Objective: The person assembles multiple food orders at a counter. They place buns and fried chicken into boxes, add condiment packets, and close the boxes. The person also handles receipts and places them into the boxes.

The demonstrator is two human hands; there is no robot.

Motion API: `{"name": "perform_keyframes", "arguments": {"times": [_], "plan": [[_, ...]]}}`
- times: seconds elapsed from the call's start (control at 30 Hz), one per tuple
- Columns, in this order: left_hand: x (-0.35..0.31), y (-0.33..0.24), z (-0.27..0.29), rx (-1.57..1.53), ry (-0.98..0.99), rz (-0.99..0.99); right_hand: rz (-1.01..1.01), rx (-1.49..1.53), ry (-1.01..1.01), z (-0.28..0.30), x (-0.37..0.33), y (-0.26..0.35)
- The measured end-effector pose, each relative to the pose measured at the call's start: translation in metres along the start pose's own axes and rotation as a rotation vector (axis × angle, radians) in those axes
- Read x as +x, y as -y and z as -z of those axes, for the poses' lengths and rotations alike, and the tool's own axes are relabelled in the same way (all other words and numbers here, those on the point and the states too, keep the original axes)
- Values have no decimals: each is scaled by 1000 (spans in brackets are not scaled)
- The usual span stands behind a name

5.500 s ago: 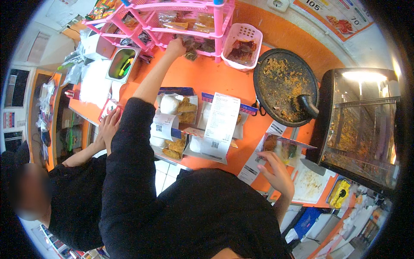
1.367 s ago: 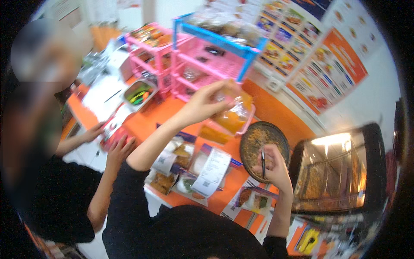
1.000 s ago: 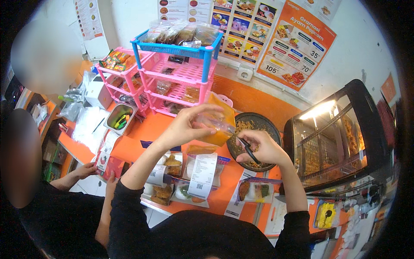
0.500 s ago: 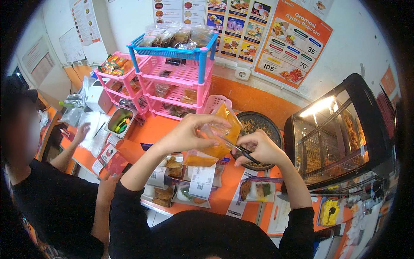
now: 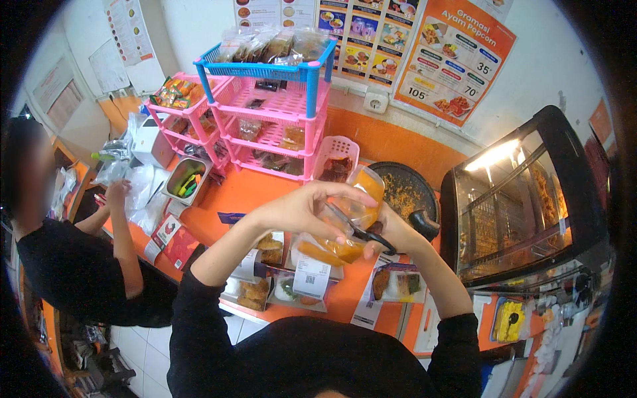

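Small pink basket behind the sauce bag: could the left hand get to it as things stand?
Probably not freely. The left hand is gripping the top of the orange sauce bag while the right hand works scissors at it. The pink basket sits just beyond on the orange counter, nothing between them.

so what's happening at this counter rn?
A person in black sleeves stands at an orange counter. The left hand holds up a clear plastic bag of orange sauce, while the right hand works black-handled scissors at it. Below them lie packed food trays with receipts. Behind are pink and blue basket racks, a dark round pan and a lit glass warmer. Another person works at the counter's left end.
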State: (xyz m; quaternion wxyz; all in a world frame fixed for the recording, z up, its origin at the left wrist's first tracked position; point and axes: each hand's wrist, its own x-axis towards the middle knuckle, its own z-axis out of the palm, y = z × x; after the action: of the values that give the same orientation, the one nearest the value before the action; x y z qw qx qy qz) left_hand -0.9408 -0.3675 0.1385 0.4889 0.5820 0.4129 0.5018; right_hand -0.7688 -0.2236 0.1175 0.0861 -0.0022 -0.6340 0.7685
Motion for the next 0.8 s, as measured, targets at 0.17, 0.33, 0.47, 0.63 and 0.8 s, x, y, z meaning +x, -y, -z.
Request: {"name": "perform_keyframes", "arguments": {"times": [0.17, 0.33, 0.47, 0.63, 0.8], "plan": [[-10, 4, 10, 123, -155, -88, -165, -210, 119, 19, -21, 10], [-42, -7, -1, 81, -189, 42, 235, 44, -298, 13, -44, -29], [-40, 5, -32, 530, 99, -149, 136, 150, -328, -6, -51, -54], [-101, 16, -44, 271, -110, 161, 43, -147, -393, -31, -77, -65], [-214, -1, -44, 307, -918, 115, -133, -581, 48, -76, -86, -119]]}}
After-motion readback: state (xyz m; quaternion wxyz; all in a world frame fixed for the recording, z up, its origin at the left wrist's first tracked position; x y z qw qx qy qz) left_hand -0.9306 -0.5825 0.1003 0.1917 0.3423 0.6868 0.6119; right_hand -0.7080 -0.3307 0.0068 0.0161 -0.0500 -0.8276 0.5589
